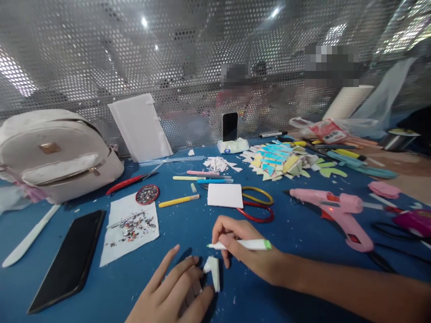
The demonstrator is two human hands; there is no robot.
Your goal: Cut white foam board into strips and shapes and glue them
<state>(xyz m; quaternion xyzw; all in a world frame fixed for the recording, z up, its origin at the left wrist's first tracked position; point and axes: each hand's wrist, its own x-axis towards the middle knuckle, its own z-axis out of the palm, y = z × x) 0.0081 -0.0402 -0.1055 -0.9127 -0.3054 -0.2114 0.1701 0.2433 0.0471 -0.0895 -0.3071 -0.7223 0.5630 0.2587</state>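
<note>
My right hand is closed round a white marker with a green tip and green end. Its tip points left, above a small, angular white piece that looks like paper or foam. At the bottom of the head view, my left hand bends over this piece and steadies it, with the thumb and a fingertip at its left edge. One of its fingers sticks out apart from the others. More pale bits show partly beneath my left palm. Scissors with yellow and red handles lie beyond my right hand, partly under a white card.
A pink glue gun lies at the right. On the left are a black phone, tissue with beads, red-handled pliers and a white backpack. Markers and cut scraps spread behind.
</note>
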